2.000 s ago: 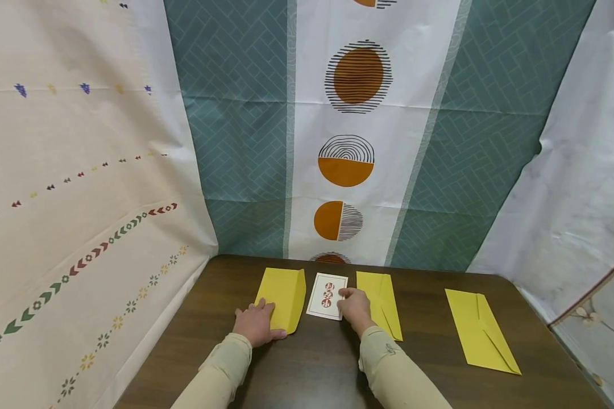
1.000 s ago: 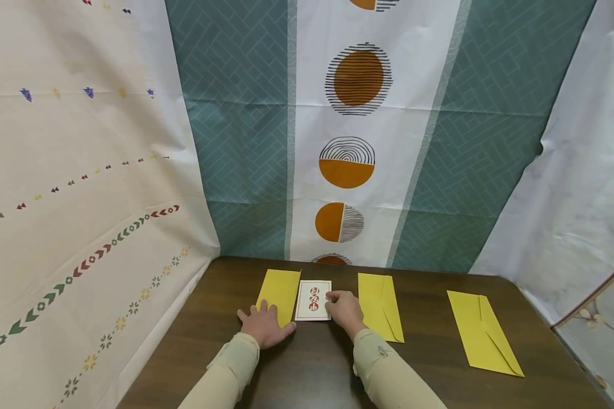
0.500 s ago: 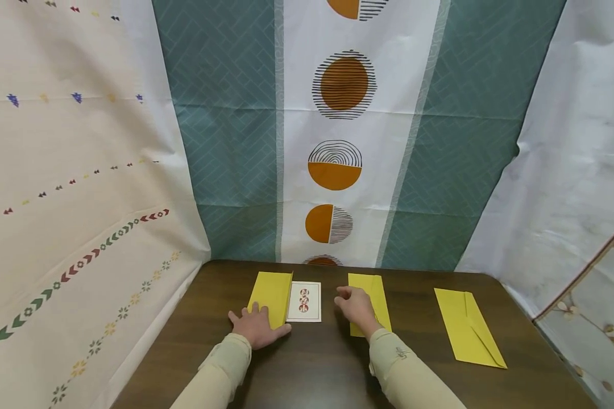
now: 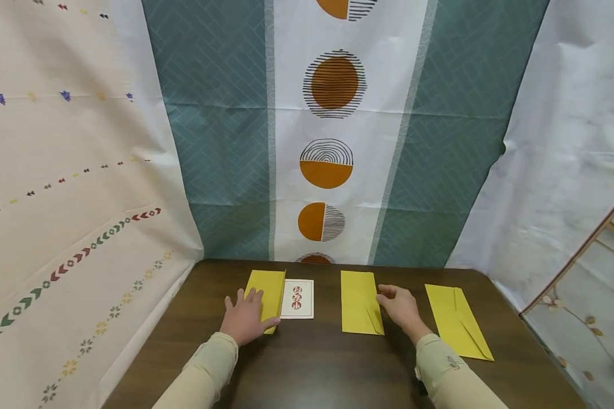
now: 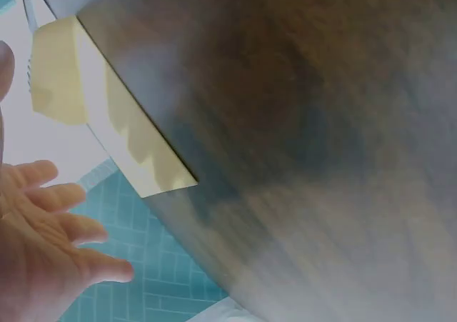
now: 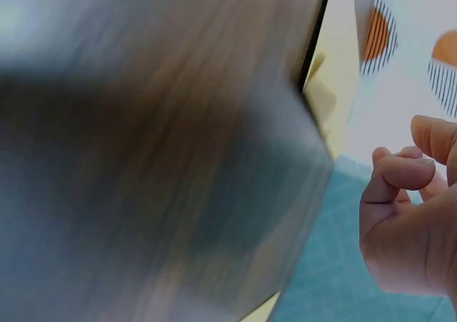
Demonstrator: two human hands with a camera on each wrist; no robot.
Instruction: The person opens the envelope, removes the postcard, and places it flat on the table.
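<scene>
My left hand [image 4: 245, 318], fingers spread, lies over a yellow envelope [image 4: 270, 284] at the left of the table. The envelope's right flap [image 5: 61, 72] stands up a little. Right against that flap is a white card [image 4: 304, 298] with a thin border and red round prints. My right hand [image 4: 400, 307] is between two other envelopes, its fingertips at the right edge of the middle yellow envelope [image 4: 357, 298]. In the right wrist view its fingers [image 6: 400, 172] are loosely curled with nothing between them.
A third yellow envelope [image 4: 457, 318] lies farther right, flap side up. All rest on a dark brown wooden table [image 4: 307, 369]. Patterned cloth [image 4: 220, 170] hangs behind the table's far edge, with more cloth at both sides.
My right hand slid the card left against the left envelope's flap, let go of it, and moved right past the middle envelope. My left hand has stayed over the left envelope.
</scene>
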